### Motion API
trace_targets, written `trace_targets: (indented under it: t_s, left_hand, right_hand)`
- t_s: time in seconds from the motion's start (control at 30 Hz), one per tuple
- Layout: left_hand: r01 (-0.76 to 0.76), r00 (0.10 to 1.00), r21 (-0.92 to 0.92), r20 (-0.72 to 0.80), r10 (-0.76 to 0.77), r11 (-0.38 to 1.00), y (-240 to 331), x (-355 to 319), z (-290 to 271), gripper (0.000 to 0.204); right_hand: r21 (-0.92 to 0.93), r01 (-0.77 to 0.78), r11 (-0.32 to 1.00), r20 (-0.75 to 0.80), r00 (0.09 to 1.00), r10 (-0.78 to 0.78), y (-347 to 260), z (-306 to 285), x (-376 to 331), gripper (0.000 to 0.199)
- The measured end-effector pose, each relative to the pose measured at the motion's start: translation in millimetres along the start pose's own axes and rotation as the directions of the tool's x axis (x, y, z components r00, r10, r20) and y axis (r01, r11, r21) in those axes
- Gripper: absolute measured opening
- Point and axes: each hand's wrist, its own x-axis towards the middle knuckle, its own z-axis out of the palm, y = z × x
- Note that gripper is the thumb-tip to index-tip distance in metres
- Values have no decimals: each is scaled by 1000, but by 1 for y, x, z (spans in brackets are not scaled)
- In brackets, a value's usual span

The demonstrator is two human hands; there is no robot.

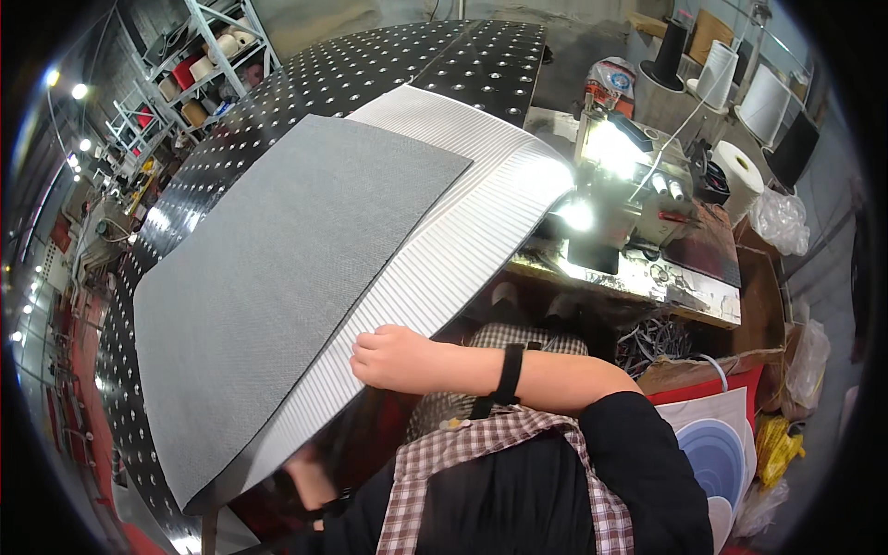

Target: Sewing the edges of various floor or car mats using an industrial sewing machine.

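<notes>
A large grey textured sheet (277, 268) lies on top of a wider white ribbed sheet (462, 231). Both are spread over a black perforated table (407, 60). My right hand (388, 359) has its fingers closed on the near edge of the ribbed sheet, with a black strap (509, 372) around the wrist. My left hand (310, 479) is low down under the raised near corner of the sheets. It is mostly hidden, so its grip does not show.
To the right stands a sewing machine (638, 199) with a bright lamp on a worn bench (647, 287). White thread cones (721, 74) and plastic bags (782, 222) are behind it. Metal shelves (208, 55) stand at the far left.
</notes>
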Motion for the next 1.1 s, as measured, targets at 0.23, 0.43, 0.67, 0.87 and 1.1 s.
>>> trace_targets:
  t_s: [0.23, 0.43, 0.67, 0.87, 1.1]
  left_hand:
    - [-833, 25, 504, 443, 896, -226, 240, 5, 86, 58]
    - [-814, 205, 399, 878, 433, -422, 321, -41, 175, 58]
    - [-429, 901, 234, 42, 432, 872, 226, -6, 125, 94]
    - [54, 885, -112, 465, 4, 992, 168, -16, 155, 98]
    - [48, 985, -82, 172, -33, 996, 165, -22, 174, 81]
  right_hand:
    - [531, -411, 741, 51, 888, 457, -16, -100, -16, 15]
    - [826, -561, 58, 400, 655, 641, -14, -157, -54, 21]
    - [907, -414, -74, 328, 586, 741, 7, -130, -75, 23]
    - [845, -455, 282, 101, 653, 750, 7, -141, -103, 25]
    - [257, -920, 294, -521, 124, 844, 63, -145, -169, 40]
